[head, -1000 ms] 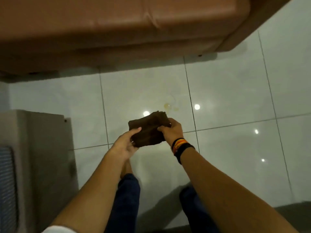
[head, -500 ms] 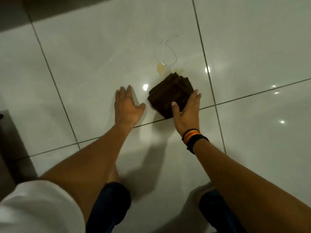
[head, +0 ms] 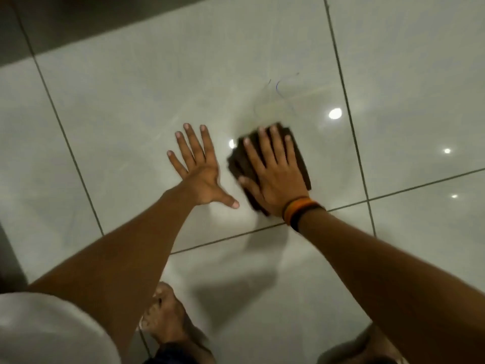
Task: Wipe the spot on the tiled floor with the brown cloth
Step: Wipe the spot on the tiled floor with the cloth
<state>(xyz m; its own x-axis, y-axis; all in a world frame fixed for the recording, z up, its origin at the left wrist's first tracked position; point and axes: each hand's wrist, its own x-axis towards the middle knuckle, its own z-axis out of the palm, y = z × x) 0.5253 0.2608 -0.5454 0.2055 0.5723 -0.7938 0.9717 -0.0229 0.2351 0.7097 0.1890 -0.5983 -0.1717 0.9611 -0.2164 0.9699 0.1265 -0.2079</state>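
Observation:
The folded brown cloth lies flat on the glossy white tiled floor. My right hand presses down on top of it with fingers spread, covering most of it. A faint yellowish smear with thin curved outlines, the spot, shows on the tile just beyond the cloth's far edge. My left hand rests flat on the bare tile to the left of the cloth, fingers apart, holding nothing.
Dark grout lines cross the floor. A shadowed strip runs along the far edge. My bare foot stands on the tile near the bottom, and my white sleeve fills the lower left corner.
The cloth went from held in both hands down onto the floor. My right hand has moved from its near edge to flat on top, and the yellow spot is now smeared.

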